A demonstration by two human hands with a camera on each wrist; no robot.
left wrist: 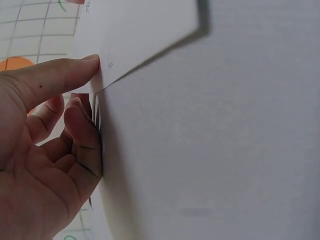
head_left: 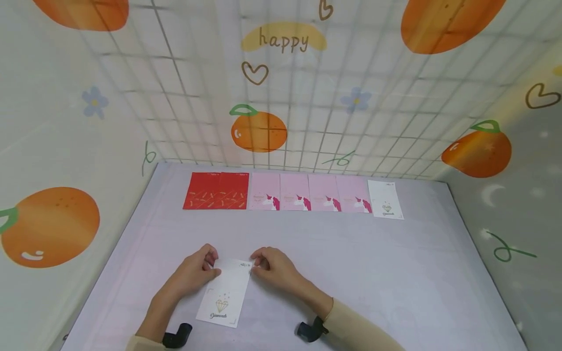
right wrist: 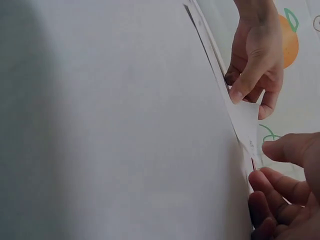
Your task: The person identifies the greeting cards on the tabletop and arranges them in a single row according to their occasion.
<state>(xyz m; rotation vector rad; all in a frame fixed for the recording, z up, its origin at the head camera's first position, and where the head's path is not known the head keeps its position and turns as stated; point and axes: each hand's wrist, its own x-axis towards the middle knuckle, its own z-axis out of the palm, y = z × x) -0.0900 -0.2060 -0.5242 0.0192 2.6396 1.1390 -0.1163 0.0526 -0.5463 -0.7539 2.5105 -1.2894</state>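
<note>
A white card (head_left: 226, 292) with a gold diamond drawing and the word "Diamonds" lies near the front of the table, slightly slanted. At its upper left, my left hand (head_left: 193, 270) pinches the edge; the left wrist view shows the thumb (left wrist: 82, 72) on top of the card and the other fingers bent beneath. My right hand (head_left: 278, 270) is at the upper right corner. Seen from the right wrist, its thumb (right wrist: 285, 148) and fingertips (right wrist: 260, 180) stand apart, with the card's corner right at the index fingertip.
Along the back of the table runs a row: two red cards (head_left: 215, 191), several pink unicorn cards (head_left: 294, 190) and, at the right end, another white diamond card (head_left: 385, 197). Patterned cloth (head_left: 303, 136) over a wire grid rises behind, and printed walls flank both sides.
</note>
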